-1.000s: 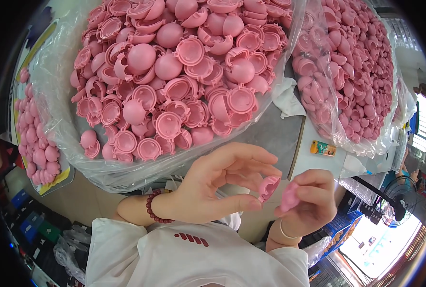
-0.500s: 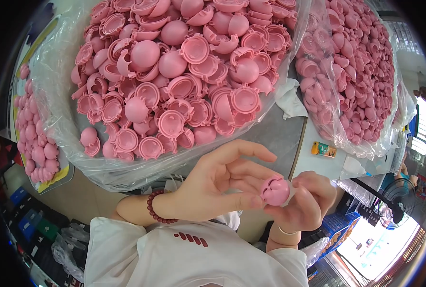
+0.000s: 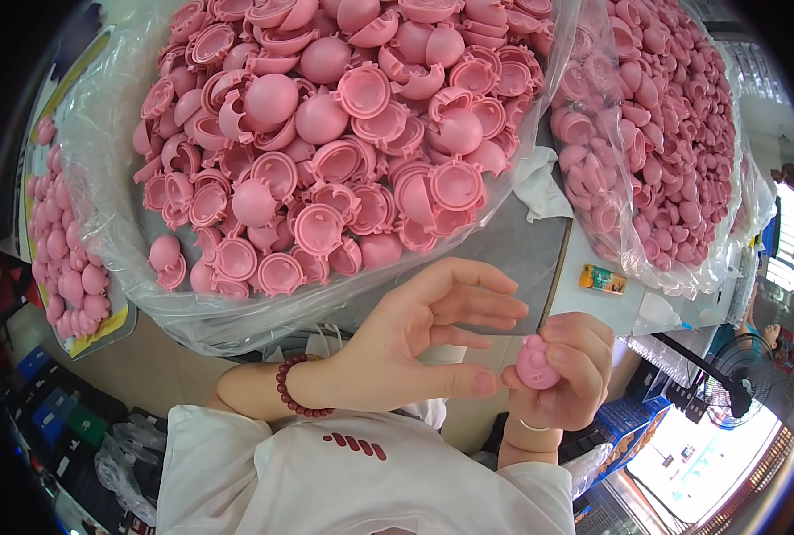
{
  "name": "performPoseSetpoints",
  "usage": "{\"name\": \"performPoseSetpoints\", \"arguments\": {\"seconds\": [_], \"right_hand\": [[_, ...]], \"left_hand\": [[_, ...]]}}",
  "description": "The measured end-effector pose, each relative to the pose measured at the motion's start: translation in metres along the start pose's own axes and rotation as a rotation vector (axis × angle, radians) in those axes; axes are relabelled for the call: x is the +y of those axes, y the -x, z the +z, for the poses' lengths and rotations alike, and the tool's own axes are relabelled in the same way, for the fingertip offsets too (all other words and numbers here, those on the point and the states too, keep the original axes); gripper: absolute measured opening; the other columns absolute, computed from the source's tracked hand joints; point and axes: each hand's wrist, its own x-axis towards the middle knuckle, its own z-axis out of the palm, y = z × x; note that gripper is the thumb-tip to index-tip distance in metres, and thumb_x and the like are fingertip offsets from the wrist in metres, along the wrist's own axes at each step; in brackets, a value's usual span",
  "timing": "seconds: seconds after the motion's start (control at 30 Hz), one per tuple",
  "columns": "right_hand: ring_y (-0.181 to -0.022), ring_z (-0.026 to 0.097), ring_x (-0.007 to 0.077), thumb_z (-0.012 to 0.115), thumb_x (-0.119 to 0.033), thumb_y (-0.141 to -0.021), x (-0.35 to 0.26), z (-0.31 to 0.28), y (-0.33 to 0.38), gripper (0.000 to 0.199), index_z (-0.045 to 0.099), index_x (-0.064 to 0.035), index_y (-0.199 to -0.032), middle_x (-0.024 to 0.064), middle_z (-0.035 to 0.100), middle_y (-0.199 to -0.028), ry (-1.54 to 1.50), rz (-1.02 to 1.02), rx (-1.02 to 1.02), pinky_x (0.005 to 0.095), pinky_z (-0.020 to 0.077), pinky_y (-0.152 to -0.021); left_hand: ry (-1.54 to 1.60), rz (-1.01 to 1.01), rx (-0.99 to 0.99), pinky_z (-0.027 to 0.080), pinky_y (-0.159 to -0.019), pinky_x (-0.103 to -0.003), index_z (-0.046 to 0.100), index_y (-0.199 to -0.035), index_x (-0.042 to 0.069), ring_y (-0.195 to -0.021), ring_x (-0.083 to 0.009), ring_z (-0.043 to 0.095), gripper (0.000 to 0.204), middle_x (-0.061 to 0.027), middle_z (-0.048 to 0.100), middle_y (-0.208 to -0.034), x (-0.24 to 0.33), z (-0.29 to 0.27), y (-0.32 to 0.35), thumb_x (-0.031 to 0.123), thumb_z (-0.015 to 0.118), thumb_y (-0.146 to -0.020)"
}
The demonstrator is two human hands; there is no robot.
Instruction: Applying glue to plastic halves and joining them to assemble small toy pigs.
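Note:
My right hand [image 3: 571,370] is closed round a small pink plastic ball [image 3: 537,363], pinched between thumb and fingers, with molded shapes on its face. Just to the left of it, my left hand [image 3: 433,334] holds nothing; its fingers are spread and apart from the ball. Beyond both hands lies a large heap of pink plastic half shells [image 3: 317,119], cup-shaped with small tabs on their rims, spread in a clear plastic bag [image 3: 210,316]. Some shells show their hollow inside, others their round back.
A second bag of pink shells [image 3: 674,134] stands at the right. At far left, a tray [image 3: 116,334] bears pink balls. On the table are an orange-and-green lighter [image 3: 602,279], a white cloth [image 3: 541,185] and a small white bottle [image 3: 660,310]. A black fan [image 3: 731,379] stands lower right.
My left hand has let go of the pink ball and its fingers have spread. The ball, now in my right hand only, has shifted slightly right and turned.

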Motion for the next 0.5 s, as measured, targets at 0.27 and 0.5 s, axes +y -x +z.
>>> {"name": "performPoseSetpoints", "arguments": {"seconds": [0.27,0.5], "right_hand": [[-0.068,0.055,0.023,0.071,-0.015,-0.065,0.008,0.003,0.001,0.031,0.05,-0.004,-0.085,0.0088,0.056,-0.079,-0.213,0.088,0.014,0.0286,0.0452,-0.057],[-0.072,0.052,0.019,0.066,-0.032,-0.071,0.017,0.013,0.012,0.044,0.048,0.0015,-0.093,0.0147,0.055,-0.082,-0.772,0.536,0.236,0.0292,0.0438,-0.061]], "left_hand": [[-0.251,0.198,0.044,0.037,-0.092,-0.035,0.035,-0.117,0.004,-0.116,-0.0242,0.04,0.056,-0.0135,0.041,-0.121,-0.001,0.001,0.001,0.001,0.066,-0.07],[-0.676,0.402,0.092,0.038,-0.089,-0.033,0.038,-0.115,0.001,-0.111,-0.0244,0.045,0.044,-0.0151,0.042,-0.121,0.003,-0.002,-0.005,-0.001,0.058,-0.075]]}}
